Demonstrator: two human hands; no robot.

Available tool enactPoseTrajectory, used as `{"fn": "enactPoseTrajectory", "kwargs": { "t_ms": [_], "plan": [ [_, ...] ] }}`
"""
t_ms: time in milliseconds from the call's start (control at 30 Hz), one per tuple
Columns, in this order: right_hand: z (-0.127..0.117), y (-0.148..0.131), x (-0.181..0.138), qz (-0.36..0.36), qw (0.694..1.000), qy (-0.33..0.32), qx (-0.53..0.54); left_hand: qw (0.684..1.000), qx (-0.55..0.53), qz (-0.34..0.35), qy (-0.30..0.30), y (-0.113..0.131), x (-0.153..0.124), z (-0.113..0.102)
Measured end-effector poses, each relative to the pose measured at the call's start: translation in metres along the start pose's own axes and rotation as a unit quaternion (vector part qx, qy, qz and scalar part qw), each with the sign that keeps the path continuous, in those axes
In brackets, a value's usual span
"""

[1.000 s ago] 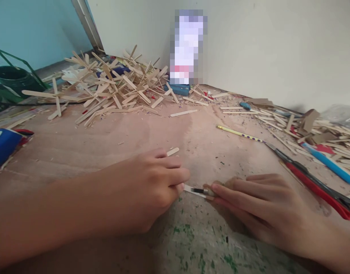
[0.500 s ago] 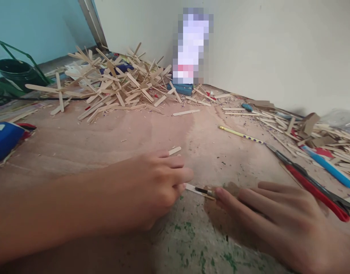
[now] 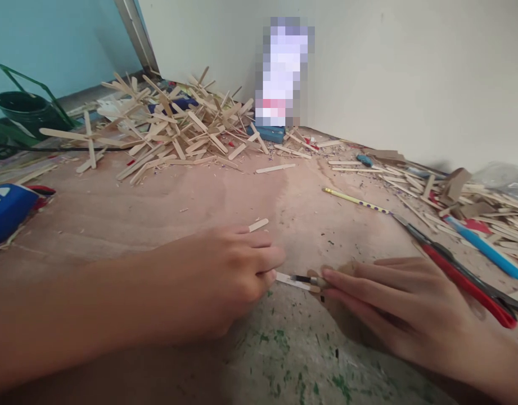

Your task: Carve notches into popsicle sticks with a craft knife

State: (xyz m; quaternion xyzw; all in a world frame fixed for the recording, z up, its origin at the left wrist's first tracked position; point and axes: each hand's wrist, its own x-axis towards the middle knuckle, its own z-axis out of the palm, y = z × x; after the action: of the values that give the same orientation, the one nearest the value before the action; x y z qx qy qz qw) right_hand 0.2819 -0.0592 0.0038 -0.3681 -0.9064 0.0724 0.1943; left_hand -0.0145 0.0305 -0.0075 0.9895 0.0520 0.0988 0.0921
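Low in the middle, my left hand (image 3: 242,270) is closed, its fingertips pressing a thin pale strip (image 3: 294,282), perhaps a wooden stick, against the board. The strip's other end lies under the hand and is hidden. Past the knuckles pokes the rounded end of a craft stick (image 3: 259,224); whether the fingers grip it, I cannot tell. From the right, my right hand (image 3: 389,306) pinches what looks like a craft knife (image 3: 305,279), with a dark tip and a metal collar. Its tip is over or touching the pale strip.
Red-handled scissors (image 3: 465,275) lie beside my right hand, near a dotted yellow pencil (image 3: 355,200) and a blue pen (image 3: 486,247). Glued craft sticks (image 3: 191,126) pile up at the back left. Loose sticks (image 3: 503,219) cover the right. A blurred upright screen (image 3: 282,73) leans on the wall.
My right hand has shifted slightly and turned, with the thumb now showing below the knife. The knife tip has moved a little right along the strip. My left hand stays put.
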Motion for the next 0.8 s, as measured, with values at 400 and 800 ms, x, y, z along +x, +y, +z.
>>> {"fn": "enactPoseTrajectory", "kwargs": {
  "t_ms": [400,800],
  "plan": [
    [-0.011,0.001,-0.009,-0.072,0.993,-0.047,-0.085,1.000,0.001,0.000,0.014,0.000,0.004,-0.002],
    [0.004,0.003,-0.004,-0.025,1.000,-0.013,-0.011,1.000,0.011,-0.003,0.021,0.005,0.006,0.000]
  ]
}}
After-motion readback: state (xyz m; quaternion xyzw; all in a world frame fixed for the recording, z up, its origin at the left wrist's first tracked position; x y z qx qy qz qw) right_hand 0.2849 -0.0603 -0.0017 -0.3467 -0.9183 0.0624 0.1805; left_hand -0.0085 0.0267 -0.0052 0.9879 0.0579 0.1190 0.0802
